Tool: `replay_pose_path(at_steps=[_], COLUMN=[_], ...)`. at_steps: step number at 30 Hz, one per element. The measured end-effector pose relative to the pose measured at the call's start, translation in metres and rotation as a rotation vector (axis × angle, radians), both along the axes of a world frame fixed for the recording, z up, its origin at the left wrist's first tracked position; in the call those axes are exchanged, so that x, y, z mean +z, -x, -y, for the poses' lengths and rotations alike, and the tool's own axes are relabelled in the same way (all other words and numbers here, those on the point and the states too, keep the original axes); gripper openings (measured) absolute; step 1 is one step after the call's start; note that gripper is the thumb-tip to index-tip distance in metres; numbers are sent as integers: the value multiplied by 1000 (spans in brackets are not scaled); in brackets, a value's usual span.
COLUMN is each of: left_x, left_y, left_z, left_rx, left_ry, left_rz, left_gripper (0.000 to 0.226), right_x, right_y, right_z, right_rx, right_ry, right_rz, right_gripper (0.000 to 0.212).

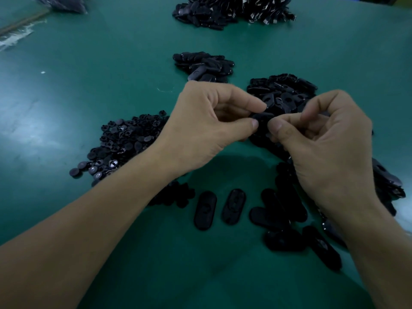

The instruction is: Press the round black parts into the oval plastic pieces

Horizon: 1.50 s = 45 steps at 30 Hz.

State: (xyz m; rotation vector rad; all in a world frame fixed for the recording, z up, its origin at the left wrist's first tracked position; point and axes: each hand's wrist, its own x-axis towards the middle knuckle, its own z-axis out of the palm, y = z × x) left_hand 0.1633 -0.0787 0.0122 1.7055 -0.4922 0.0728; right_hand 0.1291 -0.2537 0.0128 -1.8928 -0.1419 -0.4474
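The left hand [207, 128] and right hand [330, 143] are pinching one oval piece [263, 122] between thumbs and curled fingers over the middle of the worktop [111, 63]. Whether a round part is seated in it, I cannot tell. A heap of round parts [124, 143] is waiting toward the left edge, and a pile of ovals [283, 92] is sitting just behind the hands, so much seems to be remaining. Loose ovals [205, 210] are lying toward the near edge, possibly finished. Nothing is crowding the hands.

Green table mat [89, 108]; clear bag of dark stuff [64, 3] at 11 o'clock; white scrap [43, 72] at 10 o'clock.
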Motion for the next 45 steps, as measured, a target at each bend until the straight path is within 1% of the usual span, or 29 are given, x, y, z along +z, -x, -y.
replay_pose_path(at_steps=[5,10,16,19,26,31,34,37,42,45], left_x=[-1,-4,-4,-3,-7,-10,-10,-10,-8,-8], left_y=[0,0,0,0,4,4,2,2,5,7], left_z=[1,3,3,2,6,10,9,10,10,14], left_rx=[10,27,14,7,31,83,95,60,74,102], left_ry=[-56,-108,-176,-198,-260,-221,-159,-123,-229,-281], left_rz=[58,105,137,136,221,267,198,133,186,240], left_gripper=[24,25,23,24,23,22,23,24,24,27], right_x=[2,0,-3,-4,-5,-3,-1,0,-3,-3], right_y=[2,2,2,2,2,2,2,1,5,4], right_z=[-1,-2,-1,-2,-6,-8,-7,-4,-9,-9], right_rx=[15,-22,-22,-46,-108,-92,-56,-43,-124,-160], right_ry=[83,169,220,219,215,193,116,54,99,76], right_rz=[-21,-4,-8,-22,-51,-47,-63,-82,-92,-101], right_gripper=[33,36,38,40,46,44,39,42,48,49])
